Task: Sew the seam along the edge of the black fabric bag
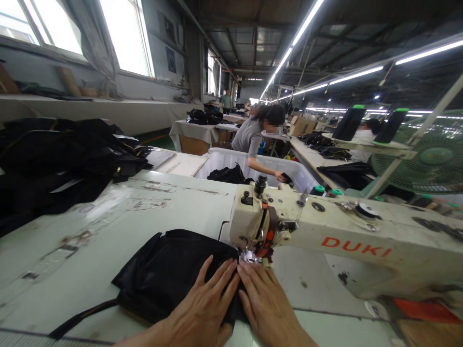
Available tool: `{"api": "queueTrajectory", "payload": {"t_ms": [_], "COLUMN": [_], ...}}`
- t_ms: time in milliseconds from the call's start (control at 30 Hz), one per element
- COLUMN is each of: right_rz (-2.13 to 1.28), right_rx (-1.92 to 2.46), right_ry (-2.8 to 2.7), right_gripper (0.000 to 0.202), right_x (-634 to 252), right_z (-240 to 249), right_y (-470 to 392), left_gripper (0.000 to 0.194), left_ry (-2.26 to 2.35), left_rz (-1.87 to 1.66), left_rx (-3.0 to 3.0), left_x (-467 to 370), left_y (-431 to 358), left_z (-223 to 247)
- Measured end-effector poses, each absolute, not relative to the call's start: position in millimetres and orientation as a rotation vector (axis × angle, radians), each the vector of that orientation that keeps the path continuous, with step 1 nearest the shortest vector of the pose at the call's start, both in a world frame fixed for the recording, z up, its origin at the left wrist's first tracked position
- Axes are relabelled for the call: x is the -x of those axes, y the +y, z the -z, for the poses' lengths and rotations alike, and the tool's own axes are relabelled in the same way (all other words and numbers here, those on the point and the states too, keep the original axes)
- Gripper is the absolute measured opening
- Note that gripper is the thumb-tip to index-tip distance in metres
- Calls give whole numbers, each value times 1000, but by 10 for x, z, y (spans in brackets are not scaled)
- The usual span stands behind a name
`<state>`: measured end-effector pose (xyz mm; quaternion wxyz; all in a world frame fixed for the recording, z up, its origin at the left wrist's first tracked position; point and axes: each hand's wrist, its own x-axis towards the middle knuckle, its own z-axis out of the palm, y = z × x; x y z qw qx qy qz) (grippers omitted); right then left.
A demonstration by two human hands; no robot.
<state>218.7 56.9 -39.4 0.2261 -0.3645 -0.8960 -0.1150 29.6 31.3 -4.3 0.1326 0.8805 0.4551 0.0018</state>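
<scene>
"2 palms down, then?"

"Yes. The left hand [204, 306] lies flat, fingers spread, over the black fabric piece [170, 270]; the right hand [265, 301] lies flat with its fingers closer together, beside the presser foot [250, 257]."

"And where's that fabric?"

"On the pale table [191, 207], reaching the needle end of the sewing machine [300, 226] (a black strap [85, 315] trails off toward the lower left). Beyond, a co-worker [248, 137] reaches into a white bin [304, 169]."
</scene>
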Motion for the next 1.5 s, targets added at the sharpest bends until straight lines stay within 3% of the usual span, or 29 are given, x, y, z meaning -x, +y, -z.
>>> {"api": "queueTrajectory", "payload": {"t_ms": [267, 1100, 1333, 1500], "right_rz": [365, 202, -12, 27], "right_rx": [1230, 1138, 1244, 1353], "right_ry": [-2336, -2335, -2239, -2129], "right_gripper": [39, 27, 22, 18], "right_x": [-2177, -2254, -2304, -2439], "right_z": [517, 504, 318, 186], "right_y": [596, 605, 594, 408], "left_gripper": [93, 85, 72, 50], "left_ry": [1345, 1422, 1454, 1387], "left_rz": [-59, -217, -378, -448], "left_rx": [-2573, -2654, -2526, -2412], "left_x": [-285, -315, -380, -271], "left_y": [405, 414, 418, 425], "left_z": [113, 302, 157, 50]}}
